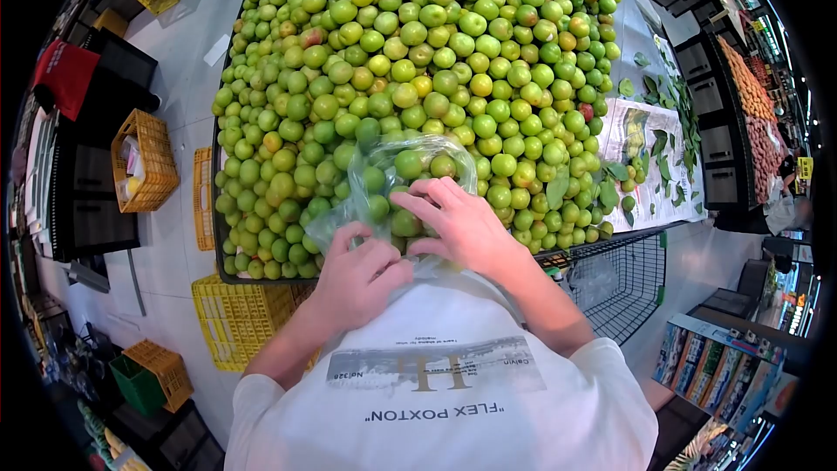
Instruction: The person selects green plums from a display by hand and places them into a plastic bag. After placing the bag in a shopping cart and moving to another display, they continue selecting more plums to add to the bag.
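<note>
The plastic bag lies on the near edge of the fruit heap, with fruit inside it. The left hand is at the bag's 7 o'clock and the right hand at its 5. A cart stands at the heap's 4 o'clock, crates at 8.

Left hand clenches the near edge of a clear plastic bag holding green fruit. Right hand, at its 2 o'clock, lies with fingers spread on the bag. The fruit pile extends toward 12 o'clock. A wire cart stands at 4 o'clock.
</note>
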### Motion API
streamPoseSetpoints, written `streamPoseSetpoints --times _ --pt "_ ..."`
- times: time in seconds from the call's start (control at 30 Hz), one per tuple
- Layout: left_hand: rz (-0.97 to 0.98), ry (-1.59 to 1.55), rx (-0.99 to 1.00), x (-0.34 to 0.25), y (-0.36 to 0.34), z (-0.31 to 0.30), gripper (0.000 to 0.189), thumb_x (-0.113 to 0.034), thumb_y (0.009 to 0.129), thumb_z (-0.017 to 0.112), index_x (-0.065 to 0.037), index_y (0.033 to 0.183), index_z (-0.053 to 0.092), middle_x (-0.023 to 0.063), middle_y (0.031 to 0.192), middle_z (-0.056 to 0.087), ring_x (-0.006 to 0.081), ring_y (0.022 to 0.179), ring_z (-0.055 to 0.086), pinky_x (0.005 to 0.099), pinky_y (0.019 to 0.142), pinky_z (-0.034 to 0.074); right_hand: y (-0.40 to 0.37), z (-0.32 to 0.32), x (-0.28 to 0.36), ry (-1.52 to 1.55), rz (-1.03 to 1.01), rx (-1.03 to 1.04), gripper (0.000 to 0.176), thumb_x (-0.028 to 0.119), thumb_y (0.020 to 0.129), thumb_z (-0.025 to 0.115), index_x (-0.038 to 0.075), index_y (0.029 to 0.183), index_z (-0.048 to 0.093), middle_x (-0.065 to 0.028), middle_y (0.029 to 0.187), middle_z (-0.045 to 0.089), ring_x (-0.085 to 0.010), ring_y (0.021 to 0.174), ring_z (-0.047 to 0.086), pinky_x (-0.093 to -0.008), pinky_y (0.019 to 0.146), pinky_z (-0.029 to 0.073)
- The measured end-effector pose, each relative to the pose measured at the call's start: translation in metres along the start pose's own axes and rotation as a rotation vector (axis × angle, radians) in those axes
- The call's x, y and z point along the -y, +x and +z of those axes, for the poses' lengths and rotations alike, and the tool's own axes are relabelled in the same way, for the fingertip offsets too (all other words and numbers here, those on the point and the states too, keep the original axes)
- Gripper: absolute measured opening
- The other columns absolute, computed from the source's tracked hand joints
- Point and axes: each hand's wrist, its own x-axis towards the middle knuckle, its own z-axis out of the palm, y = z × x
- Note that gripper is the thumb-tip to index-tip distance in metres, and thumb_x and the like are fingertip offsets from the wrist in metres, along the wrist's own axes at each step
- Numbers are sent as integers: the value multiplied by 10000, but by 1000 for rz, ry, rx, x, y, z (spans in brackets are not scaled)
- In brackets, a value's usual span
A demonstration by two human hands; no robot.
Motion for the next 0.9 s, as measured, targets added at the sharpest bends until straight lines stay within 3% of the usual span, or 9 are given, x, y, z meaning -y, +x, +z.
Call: streamPoseSetpoints --times 0.2,0.3,0.37,0.57,0.63,0.73,0.8,0.83,0.9 --pt "-34 35 5 13 -4 -8 164 -138 723 804 -152 830 681 -15 828 609 191 745 593 406 803 400 -7 -18 -11 21 12 88 686 258 743 859 109 1350 575 -101 1220 578 -314 1119 575 -421 884 544" --pt "-63 66 55 22 -9 -15 166 -180 753 796 -153 874 687 -5 830 627 187 775 600 404 826 393 -8 -21 -27 -41 52 -168 619 298 791 837 94 1311 570 -120 1146 614 -340 1069 603 -435 875 542" --pt "-87 82 109 24 -8 -20 163 -211 777 785 -157 902 694 2 830 639 183 810 611 408 861 397 -5 -24 -28 -140 418 -216 592 353 840 806 70 1298 559 -141 1098 634 -360 1036 624 -452 868 538" --pt "-131 120 204 46 -5 -35 449 -347 722 824 -122 1090 698 41 1078 681 270 1056 578 416 907 403 3 -7 -40 -87 556 -265 510 326 913 747 30 1283 557 -186 1141 633 -412 957 664 -511 790 545" --pt "-139 173 266 50 -9 -36 420 -236 734 823 -84 1104 694 78 1235 632 308 1141 540 433 943 420 1 -4 -45 -155 530 -311 475 313 921 739 30 1262 569 -191 1120 645 -417 929 671 -517 773 546" --pt "-149 196 258 53 -12 -41 357 -82 747 775 -58 1092 683 100 1298 590 328 1157 528 439 961 433 1 0 -56 -39 448 -292 341 257 928 733 28 1156 623 -178 959 679 -420 870 674 -499 759 547" --pt "-187 234 277 59 -14 -36 328 -48 755 748 -62 1077 685 108 1274 595 330 1148 532 427 950 435 1 4 -56 280 505 -351 197 194 953 711 25 1027 643 -102 756 636 -311 722 665 -408 691 538" --pt "-226 277 293 62 -16 -33 305 -13 763 721 -66 1061 687 116 1250 601 332 1139 537 414 939 438 2 3 -55 280 501 -346 197 194 953 711 25 1027 643 -102 756 636 -311 722 665 -408 691 538" --pt "-265 265 267 67 -20 -27 267 5 765 703 -56 1024 684 118 1190 621 328 1091 557 406 914 449 2 -2 -54 481 536 -403 151 156 983 681 17 959 627 -16 697 563 -150 631 578 -300 631 489"
